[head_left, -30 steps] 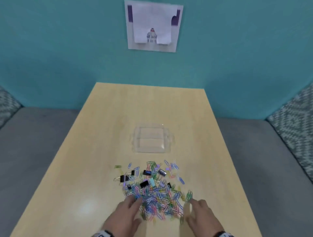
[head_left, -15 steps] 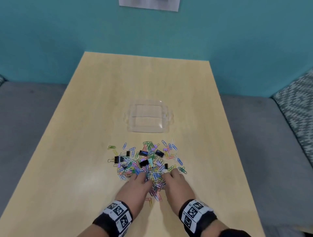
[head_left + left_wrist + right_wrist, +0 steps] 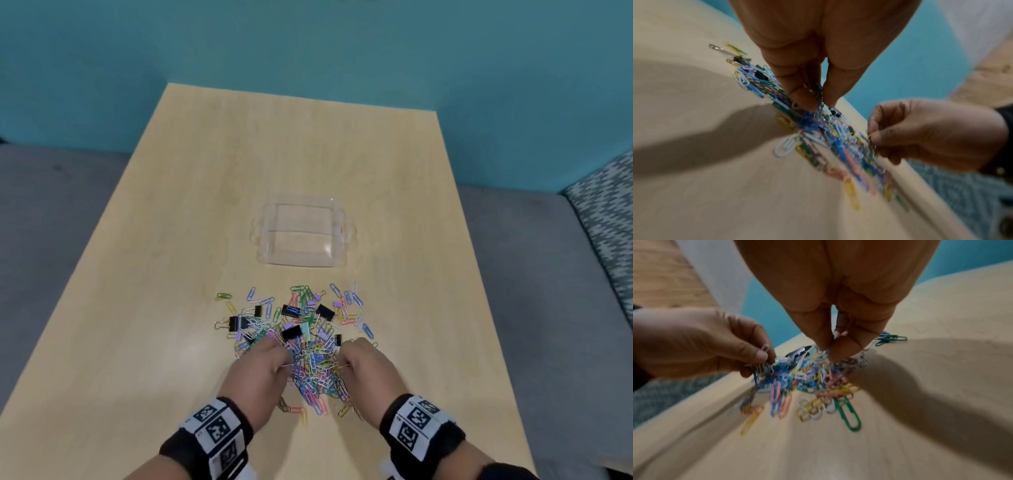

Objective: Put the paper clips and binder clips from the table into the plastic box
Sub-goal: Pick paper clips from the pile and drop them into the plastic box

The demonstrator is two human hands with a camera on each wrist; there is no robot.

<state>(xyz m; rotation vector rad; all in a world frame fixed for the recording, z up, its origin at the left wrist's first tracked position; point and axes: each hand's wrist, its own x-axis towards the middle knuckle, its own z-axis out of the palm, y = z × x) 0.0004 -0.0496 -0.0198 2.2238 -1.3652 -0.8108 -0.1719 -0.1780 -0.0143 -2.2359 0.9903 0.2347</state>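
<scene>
table [image 3: 171, 308]: pale wood | wall [image 3: 102, 68]: teal | floor [image 3: 51, 222]: grey

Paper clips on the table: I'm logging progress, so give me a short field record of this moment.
paper clips: mixed colours, heaped on the table in front of the plastic box; pile
binder clips: several black ones in the far part of the pile
plastic box: clear, no clips visible inside
left hand: fingers pinch a bunch of paper clips
right hand: fingers pinch a bunch of paper clips
wrists: black bands with square markers
</scene>
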